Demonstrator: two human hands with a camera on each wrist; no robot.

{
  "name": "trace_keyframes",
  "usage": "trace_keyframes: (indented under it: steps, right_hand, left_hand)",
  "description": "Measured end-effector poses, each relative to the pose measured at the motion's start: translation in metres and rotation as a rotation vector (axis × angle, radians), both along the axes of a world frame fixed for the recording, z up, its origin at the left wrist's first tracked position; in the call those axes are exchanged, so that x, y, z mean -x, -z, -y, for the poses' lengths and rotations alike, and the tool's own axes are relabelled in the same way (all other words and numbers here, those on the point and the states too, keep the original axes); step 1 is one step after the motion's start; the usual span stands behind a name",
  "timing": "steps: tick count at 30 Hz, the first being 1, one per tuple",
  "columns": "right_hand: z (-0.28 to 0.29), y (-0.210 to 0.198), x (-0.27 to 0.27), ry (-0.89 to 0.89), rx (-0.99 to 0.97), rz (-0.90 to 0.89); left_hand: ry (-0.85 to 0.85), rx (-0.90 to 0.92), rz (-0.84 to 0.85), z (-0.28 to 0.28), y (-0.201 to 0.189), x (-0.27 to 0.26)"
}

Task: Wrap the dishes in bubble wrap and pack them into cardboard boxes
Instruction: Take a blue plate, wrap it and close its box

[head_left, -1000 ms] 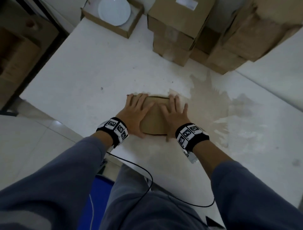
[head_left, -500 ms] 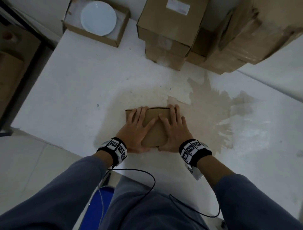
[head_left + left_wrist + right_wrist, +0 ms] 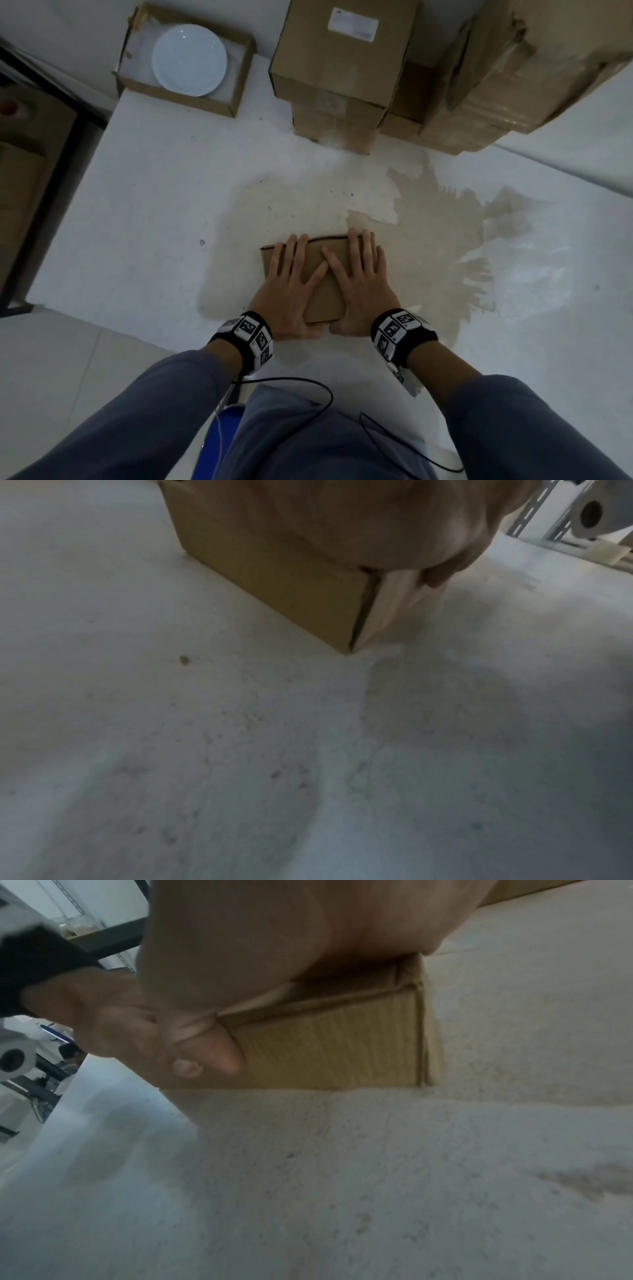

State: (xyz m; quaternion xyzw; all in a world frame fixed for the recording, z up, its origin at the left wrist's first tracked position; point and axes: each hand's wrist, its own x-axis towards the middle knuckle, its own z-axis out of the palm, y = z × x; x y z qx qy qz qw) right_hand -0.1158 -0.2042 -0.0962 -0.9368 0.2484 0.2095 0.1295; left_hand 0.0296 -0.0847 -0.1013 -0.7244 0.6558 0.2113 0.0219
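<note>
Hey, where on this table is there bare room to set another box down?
Bare table lies left of the small box under the left hand and right hand, up to the open box with the plate. Right of the hands is bare too. The far edge is crowded with stacked cartons.

A white, scuffed surface (image 3: 144, 205) fills most of the head view, with a large tan stain (image 3: 431, 219) spread across its middle. To its left the pale tiled floor (image 3: 44, 370) shows below the edge, beside a dark metal frame (image 3: 58, 161). In the left wrist view, a grey perforated metal upright (image 3: 534, 505) stands in the far background; the light is dim and cool.
</note>
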Motion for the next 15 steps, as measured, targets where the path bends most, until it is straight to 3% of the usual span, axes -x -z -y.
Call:
trace_keyframes:
  steps: [9,15]
  right_hand:
    - [-0.001,0.005,0.000,0.001,0.002,0.048]
    - [0.001,0.006,0.002,0.011,-0.027,0.049]
  left_hand:
    - [0.041,0.044,0.038,-0.003,0.007,-0.005]
    - [-0.018,0.023,0.063,-0.003,0.002,0.005]
